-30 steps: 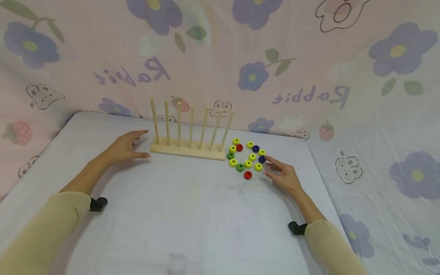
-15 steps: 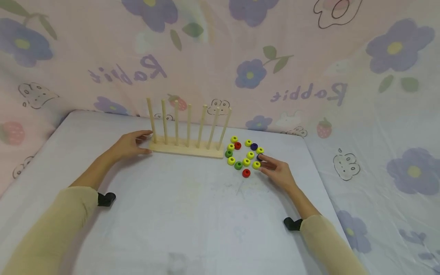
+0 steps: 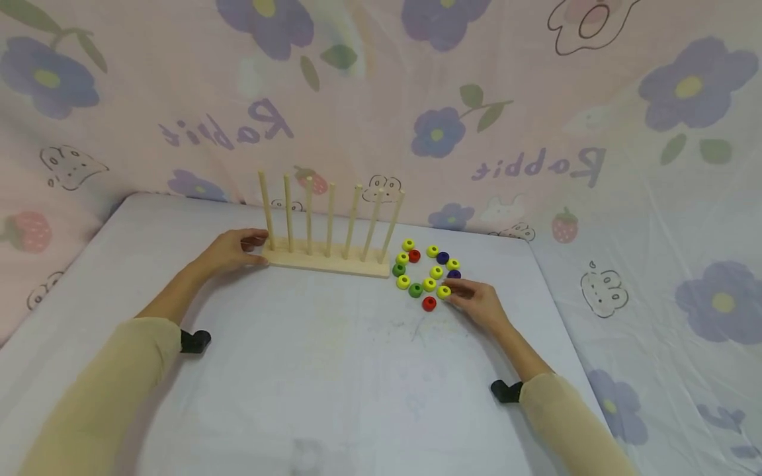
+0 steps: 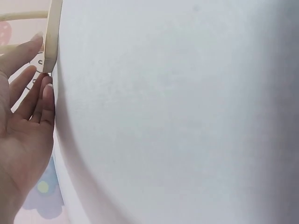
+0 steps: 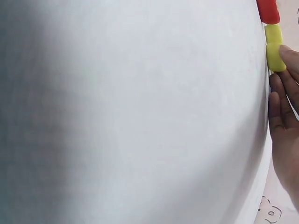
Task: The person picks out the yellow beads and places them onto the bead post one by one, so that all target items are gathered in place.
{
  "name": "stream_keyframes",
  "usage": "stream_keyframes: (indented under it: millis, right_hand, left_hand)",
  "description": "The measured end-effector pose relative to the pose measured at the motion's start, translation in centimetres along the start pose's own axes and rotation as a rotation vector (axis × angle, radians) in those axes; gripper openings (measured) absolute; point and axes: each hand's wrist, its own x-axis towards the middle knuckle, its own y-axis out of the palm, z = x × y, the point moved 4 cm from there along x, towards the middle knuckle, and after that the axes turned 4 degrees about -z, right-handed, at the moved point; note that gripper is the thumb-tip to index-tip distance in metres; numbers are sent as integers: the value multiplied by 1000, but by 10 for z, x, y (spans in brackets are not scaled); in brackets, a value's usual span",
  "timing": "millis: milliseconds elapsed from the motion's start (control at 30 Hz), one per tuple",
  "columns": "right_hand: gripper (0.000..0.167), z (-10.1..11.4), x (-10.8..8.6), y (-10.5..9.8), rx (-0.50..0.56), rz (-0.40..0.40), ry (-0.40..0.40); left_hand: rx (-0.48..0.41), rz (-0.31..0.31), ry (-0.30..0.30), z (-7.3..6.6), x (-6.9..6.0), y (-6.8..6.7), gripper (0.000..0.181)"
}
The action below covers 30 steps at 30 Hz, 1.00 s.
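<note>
A wooden peg rack [image 3: 327, 260] with several upright dowels stands towards the back of the table. My left hand [image 3: 231, 250] holds its left end, thumb at the front edge of the base and fingers behind; in the left wrist view the fingertips meet the end of the base [image 4: 52, 42]. To the right of the rack lie several round beads in yellow, green, red and dark blue. My right hand [image 3: 481, 305] pinches a yellow bead [image 3: 443, 292] at the near right of this group. In the right wrist view the thumb touches that yellow bead [image 5: 274, 58].
A red bead [image 3: 429, 304] lies nearest the front, left of my right hand. Green beads [image 3: 415, 290] and dark blue beads [image 3: 443, 258] lie among the yellow ones. The white table [image 3: 333, 377] meets a patterned cloth [image 3: 369, 99] behind and at the sides.
My left hand has moved right from beside the rack onto its left end. My right hand has shifted left, from near a dark blue bead to the yellow bead it pinches.
</note>
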Motion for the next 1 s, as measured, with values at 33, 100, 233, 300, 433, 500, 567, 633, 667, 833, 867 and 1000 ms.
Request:
stream_keyframes:
  millis: [33,100,233,300,433,500,567,633,667,833,867,1000]
  right_hand:
    - [37,0,0,1,-8,1,7]
    - [38,0,0,3,-30,4,18]
    - [39,0,1,6,-69,-5,10]
    - [38,1,2,5,-78,-15,1]
    - [36,2,3,3,-85,-20,0]
    - [35,3,3,1,-94,-12,7]
    - [35,5,3,-1,-103,-2,16]
    - [34,7,3,-3,-108,2,24]
    - [34,8,3,-3,-111,6,29]
    - [33,12,3,-5,-98,23,33]
    - [32,13,4,-5,-95,22,30]
    - [32,17,7,-8,-73,-9,7]
  left_hand:
    - [-4,4,-7,0,0,1,72]
    - [-8,7,-21,0,0,1,72]
    - [-5,4,-36,-2,0,2,70]
    - [-6,7,-37,-3,0,2,71]
    - [-7,20,-38,-5,1,2,74]
    - [-10,24,-38,-5,2,2,73]
    - [-14,26,-36,-6,4,3,73]
    - [-13,27,-34,-6,5,3,72]
    - [-13,27,-33,-6,5,3,72]
    - [16,26,-35,-6,5,2,73]
    - [19,27,-36,-6,5,2,73]
    - [18,21,-29,-6,5,0,72]
